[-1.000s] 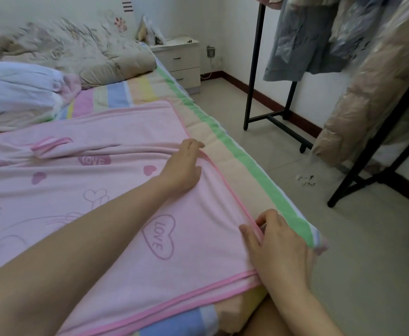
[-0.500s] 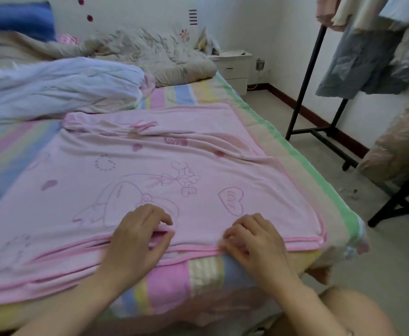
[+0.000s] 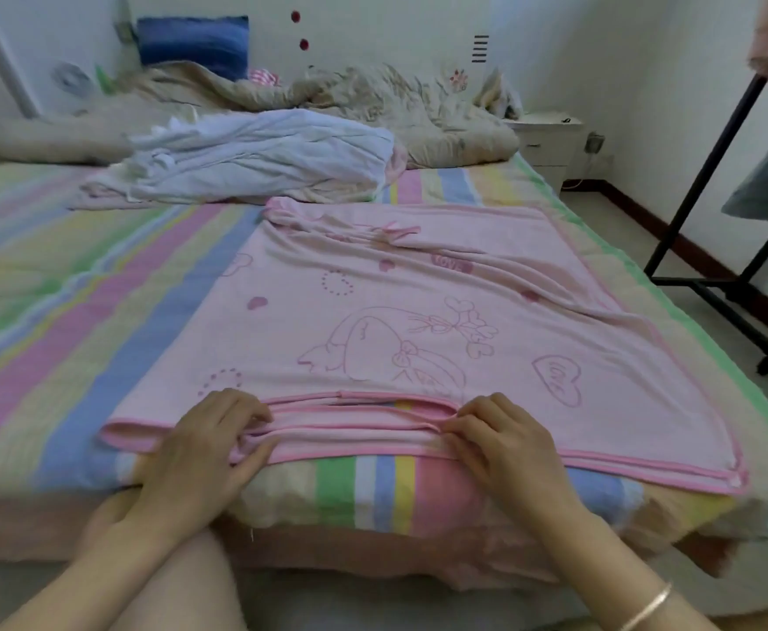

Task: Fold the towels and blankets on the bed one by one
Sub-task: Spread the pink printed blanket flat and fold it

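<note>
Pink blanket (image 3: pixel 395 321) with heart prints lies spread flat on the bed (image 3: pixel 77 311), toward the bed's right side, near hem along the bed's foot edge. Left hand (image 3: pixel 204 448) and right hand (image 3: pixel 505 444) each pinch the stacked pink-trimmed hem, fingers (image 3: pixel 245 412) curled onto the top layers, probably squaring edges for an even next fold. Hem runs between both hands, slightly bunched. Crumpled white blanket (image 3: pixel 259 157) sits further up the bed, not yet folded

Moved left hand (image 3: pixel 204 444) and right hand (image 3: pixel 507 444) off the right-side edge of the pink blanket (image 3: pixel 373 321) to its near hem at the foot of the bed (image 3: pixel 77 289). Spread them wider apart than half a second ago, fingers (image 3: pixel 243 405) pinching the stacked hem layers.
</note>
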Demonstrator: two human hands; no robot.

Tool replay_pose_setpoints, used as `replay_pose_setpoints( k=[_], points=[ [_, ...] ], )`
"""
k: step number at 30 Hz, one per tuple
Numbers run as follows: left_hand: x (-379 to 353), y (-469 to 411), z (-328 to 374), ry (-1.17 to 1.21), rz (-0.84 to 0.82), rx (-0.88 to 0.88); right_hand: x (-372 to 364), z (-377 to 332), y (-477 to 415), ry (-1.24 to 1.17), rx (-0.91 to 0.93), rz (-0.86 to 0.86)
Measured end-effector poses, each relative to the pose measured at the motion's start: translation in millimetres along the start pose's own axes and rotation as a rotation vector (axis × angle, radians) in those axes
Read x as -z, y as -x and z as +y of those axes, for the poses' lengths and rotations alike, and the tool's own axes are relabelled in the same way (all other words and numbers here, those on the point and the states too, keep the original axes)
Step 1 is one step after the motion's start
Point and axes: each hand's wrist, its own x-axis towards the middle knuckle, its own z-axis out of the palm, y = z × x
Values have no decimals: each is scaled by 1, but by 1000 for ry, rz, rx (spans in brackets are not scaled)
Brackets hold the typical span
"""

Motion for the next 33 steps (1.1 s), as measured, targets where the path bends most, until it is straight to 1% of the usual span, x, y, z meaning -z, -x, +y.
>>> replay_pose_setpoints(
  k=[3,8,10,14,17,19,21,24,26,29,31,33],
  points=[
    [10,6,-12,-2,-4,60,-8,-14,-10,11,20,7],
    [38,20,-47,-64,-109,131,-23,-38,-29,-11,65,-6],
    [44,26,-58,-85,-102,186,-30,-47,-37,-15,71,-26],
    [51,27,-72,-200,32,380,-39,-62,-50,-29,13,-57],
    [59,22,-76,-262,44,575,-43,-71,-56,-9,20,-93],
    [64,21,-76,-276,44,672,-43,-77,-60,30,47,-90],
    [69,23,-73,-294,75,687,-39,-82,-61,37,76,-49],
    [74,32,-72,-298,140,641,-30,-87,-58,-14,100,17],
    [73,43,-76,-275,128,652,-28,-90,-52,5,158,17],
    [63,57,-82,-232,91,734,-34,-92,-42,42,221,-28],
    [58,59,-84,-202,99,782,-36,-89,-36,49,179,-46],
    [56,60,-85,-185,107,790,-35,-83,-32,49,117,-47]
  ],
)
